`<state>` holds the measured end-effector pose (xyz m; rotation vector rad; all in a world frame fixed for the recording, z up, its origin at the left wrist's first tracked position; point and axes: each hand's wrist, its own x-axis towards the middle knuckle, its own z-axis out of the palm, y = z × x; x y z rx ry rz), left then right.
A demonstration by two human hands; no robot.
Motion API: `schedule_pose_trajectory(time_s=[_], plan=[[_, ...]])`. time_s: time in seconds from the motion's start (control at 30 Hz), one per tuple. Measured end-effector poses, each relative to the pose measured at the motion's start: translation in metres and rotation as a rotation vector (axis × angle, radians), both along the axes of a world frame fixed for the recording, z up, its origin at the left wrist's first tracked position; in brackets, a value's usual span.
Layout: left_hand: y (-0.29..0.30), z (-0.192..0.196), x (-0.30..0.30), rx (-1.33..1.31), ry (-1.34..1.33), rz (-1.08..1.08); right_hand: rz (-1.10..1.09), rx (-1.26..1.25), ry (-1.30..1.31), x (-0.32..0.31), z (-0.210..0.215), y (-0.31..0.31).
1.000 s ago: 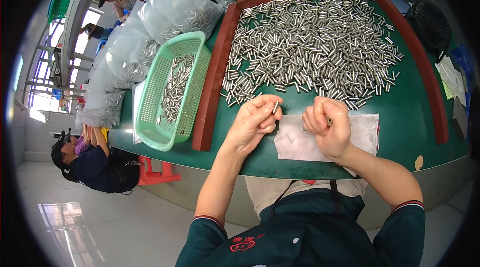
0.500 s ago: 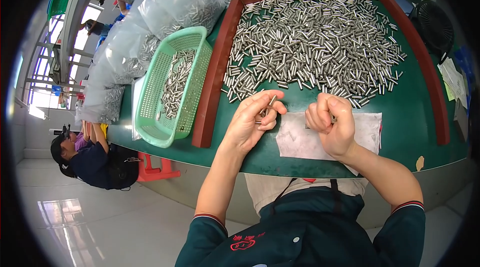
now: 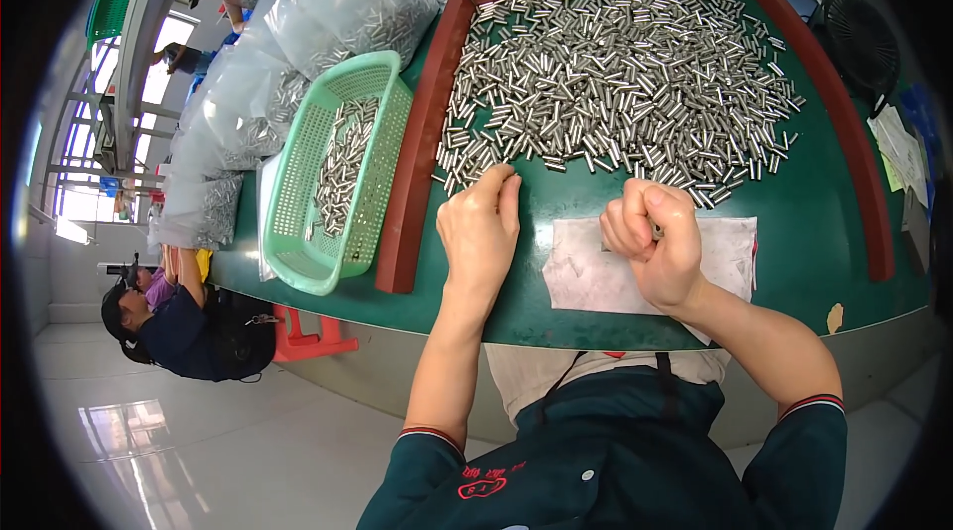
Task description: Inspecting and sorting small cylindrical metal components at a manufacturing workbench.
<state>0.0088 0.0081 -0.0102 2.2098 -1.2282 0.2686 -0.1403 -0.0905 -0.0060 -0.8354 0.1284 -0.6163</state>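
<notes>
A broad spread of small shiny metal pins [image 3: 615, 73] lies on the green table, thickest toward the far side. My left hand [image 3: 478, 229] is turned back-up at the near left edge of this spread. Its thumb and index finger come together by the nearest pins, and the other fingers are curled under, so whatever they hold is hidden. Over a stained white cloth [image 3: 581, 277] my right hand [image 3: 652, 237] is closed like a fist. Grey metal glints between its curled fingers, seemingly pins in the palm.
Dark red rails [image 3: 429, 148] border the pins on three sides. Left of them stands a light green mesh basket [image 3: 382, 202] with more pins. Plastic bags of pins [image 3: 352, 19] line the far left. A black fan [image 3: 859, 44] is at right; co-workers sit at left.
My left hand, earlier palm-up with pins showing in its fingers, has turned over and moved slightly left to the pile's edge. My right hand has stayed nearly still, closed.
</notes>
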Motion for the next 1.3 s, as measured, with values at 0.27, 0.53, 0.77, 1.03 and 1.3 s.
schedule_pose_trajectory(time_s=[0.27, 0.53, 0.77, 1.03, 1.3], plan=[[-0.001, 0.007, -0.015, -0.052, 0.24, -0.408, 0.004, 0.012, 0.007, 0.0, -0.001, 0.0], [0.011, 0.022, -0.019, 0.244, 0.66, -0.543, -0.011, 0.029, -0.005, -0.001, -0.002, -0.001], [0.009, 0.014, -0.021, 0.256, 0.507, -0.458, 0.029, -0.021, -0.06, -0.001, -0.004, -0.003], [0.007, 0.013, -0.023, 0.243, 0.46, -0.473, 0.037, -0.022, -0.068, 0.0, -0.007, -0.002], [0.008, 0.016, -0.025, 0.256, 0.456, -0.471, 0.031, -0.027, -0.068, 0.001, -0.006, 0.001]])
